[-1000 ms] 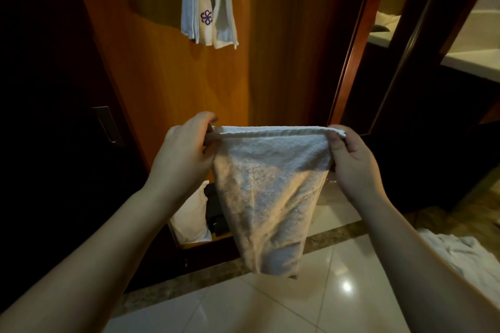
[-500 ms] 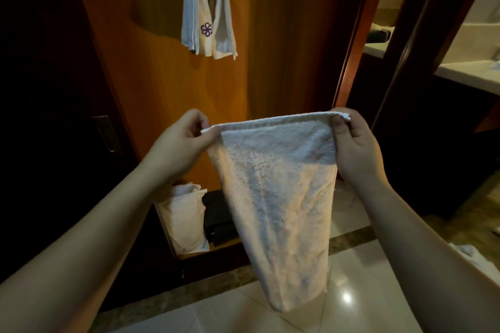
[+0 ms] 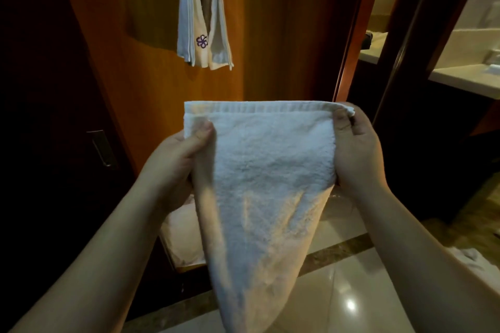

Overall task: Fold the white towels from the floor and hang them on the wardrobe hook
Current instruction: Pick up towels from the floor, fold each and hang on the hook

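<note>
Hands hold a white terry towel (image 3: 265,184) up before the wooden wardrobe door (image 3: 284,35): left hand (image 3: 178,165) pinches its nine-o'clock edge, right hand (image 3: 357,154) pinches the two-o'clock corner. Another folded white towel (image 3: 203,13) hangs at twelve o'clock.

the held towel (image 3: 270,170) is white terry cloth, nubbly and matt, with a flat woven hem. the wardrobe door (image 3: 284,35) is smooth, satin-finished wood. the floor tiles (image 3: 365,292) are glossy, reflecting light. the door handle (image 3: 101,147) looks metallic.

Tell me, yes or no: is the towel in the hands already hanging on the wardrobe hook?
No, the left hand and right hand hold the white towel below the hung towel.
</note>
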Demonstrator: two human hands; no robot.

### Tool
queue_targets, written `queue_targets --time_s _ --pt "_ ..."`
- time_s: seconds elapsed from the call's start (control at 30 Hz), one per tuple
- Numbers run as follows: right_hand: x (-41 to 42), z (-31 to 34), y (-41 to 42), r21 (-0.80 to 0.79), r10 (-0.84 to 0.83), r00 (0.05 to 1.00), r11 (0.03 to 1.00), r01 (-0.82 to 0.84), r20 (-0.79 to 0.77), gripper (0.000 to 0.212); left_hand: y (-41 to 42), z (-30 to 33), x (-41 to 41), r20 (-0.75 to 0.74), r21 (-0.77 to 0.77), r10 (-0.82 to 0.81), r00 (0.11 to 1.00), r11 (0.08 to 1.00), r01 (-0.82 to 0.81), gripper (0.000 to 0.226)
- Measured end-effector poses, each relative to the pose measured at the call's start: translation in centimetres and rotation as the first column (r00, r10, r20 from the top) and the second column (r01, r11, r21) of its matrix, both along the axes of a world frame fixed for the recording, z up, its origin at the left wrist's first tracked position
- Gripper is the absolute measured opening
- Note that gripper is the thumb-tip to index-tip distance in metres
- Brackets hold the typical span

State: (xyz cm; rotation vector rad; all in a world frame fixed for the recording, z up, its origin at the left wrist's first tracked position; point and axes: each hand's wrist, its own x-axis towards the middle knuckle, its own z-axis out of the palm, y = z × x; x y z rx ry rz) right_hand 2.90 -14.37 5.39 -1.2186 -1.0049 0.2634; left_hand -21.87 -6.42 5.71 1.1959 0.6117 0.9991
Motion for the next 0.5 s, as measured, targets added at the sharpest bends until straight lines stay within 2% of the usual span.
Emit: queue_targets --time_s 0.07,0.1,0.17,0.2,0.23,0.27,0.33,0.43,0.5 --pt "0.6 -0.3 0.0 -0.009 0.173 0.972 0.984 -0.176 -0.161 0.033 0.0 0.1 -0.2 0.037 -0.022 -0.036 0.999 0.999 0.037 0.034" --pt "1.0 -0.5 -0.1 0.016 0.329 0.899 0.940 -0.340 -0.290 0.039 -0.1 0.0 -0.2 0.042 -0.046 -0.052 0.998 0.997 0.054 0.038" --pt "1.8 -1.2 -0.8 0.079 0.596 0.596 0.740 -0.668 -0.539 0.056 -0.1 -0.3 -0.2 0.015 -0.098 -0.091 0.996 0.991 0.092 0.052" --pt "1.9 -1.8 -1.2 0.079 0.637 0.464 0.635 -0.768 -0.616 0.061 -0.2 -0.6 -0.3 0.000 -0.113 -0.106 0.994 0.988 0.105 0.056" --pt "1.9 -2.6 -1.5 0.067 0.650 0.389 0.561 -0.825 -0.653 0.061 -0.3 -0.8 -0.3 -0.011 -0.122 -0.112 0.994 0.986 0.110 0.056" --pt "2.0 -3.5 -1.5 0.055 0.649 0.358 0.525 -0.849 -0.671 0.060 -0.2 -1.1 -0.3 -0.019 -0.126 -0.109 0.994 0.986 0.106 0.053" --pt "2.2 -4.8 -1.5 0.046 0.637 0.355 0.524 -0.850 -0.685 0.058 -0.2 -1.7 -0.3 -0.024 -0.121 -0.090 0.996 0.989 0.086 0.045" --pt "2.4 -5.6 -0.2 0.024 0.597 0.429 0.601 -0.799 -0.677 0.052 0.4 -2.7 -0.5 -0.044 -0.079 -0.060 0.997 0.995 0.056 0.038" --pt "2.5 -6.3 0.8 -0.027 0.538 0.492 0.656 -0.754 -0.684 0.055 1.0 -3.3 -0.6 -0.070 -0.064 -0.041 0.997 0.997 0.036 0.035"
